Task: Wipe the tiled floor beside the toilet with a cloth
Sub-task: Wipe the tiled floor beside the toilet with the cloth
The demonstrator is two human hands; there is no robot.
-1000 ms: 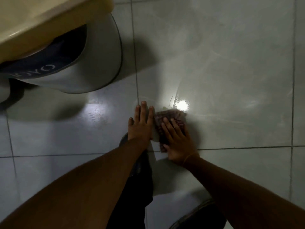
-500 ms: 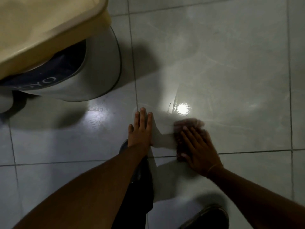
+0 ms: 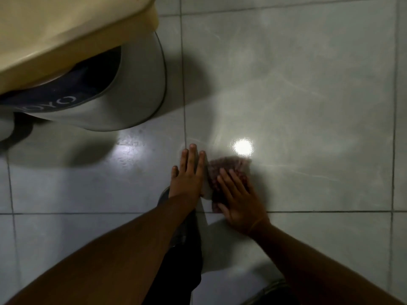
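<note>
A dark reddish patterned cloth [image 3: 229, 168] lies flat on the pale tiled floor [image 3: 308, 106], just below a bright light reflection. My right hand [image 3: 239, 199] presses down on the cloth with fingers spread. My left hand [image 3: 189, 172] rests flat on the floor right beside it, fingers together, holding nothing. The toilet [image 3: 136, 89], with a cream lid [image 3: 66, 34] and a white base, stands at the upper left, a short way from my left hand.
Dark grout lines cross the floor near my hands. My dark trouser leg [image 3: 182, 260] and a shoe tip show between my forearms; another shoe [image 3: 273, 293] is at the bottom right. Open tiles stretch to the right.
My right hand slid the cloth right, away from my left hand, then back left beside it. The left hand stayed planted.
</note>
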